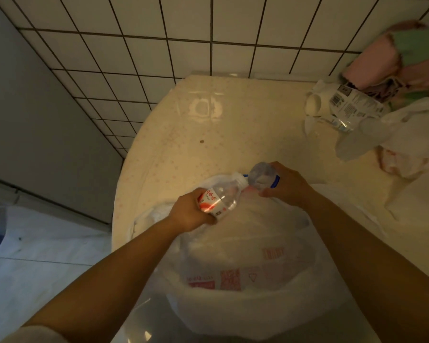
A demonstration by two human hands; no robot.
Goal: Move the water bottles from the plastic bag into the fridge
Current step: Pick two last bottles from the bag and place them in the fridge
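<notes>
Tiled corner, cream table (208, 134). Above the plastic bag (245, 243), your left hand (188, 214) grasps one water bottle (218, 196); your right hand (287, 184) grasps another (260, 178). Extraction step; next, carry both to the fridge, unseen here.

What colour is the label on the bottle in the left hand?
Red and white label, clearest in the head view.

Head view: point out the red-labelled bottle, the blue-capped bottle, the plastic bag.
red-labelled bottle (217, 199), head view, on its label.
blue-capped bottle (262, 175), head view, on its clear body.
plastic bag (245, 300), head view, on its near wall.
</notes>
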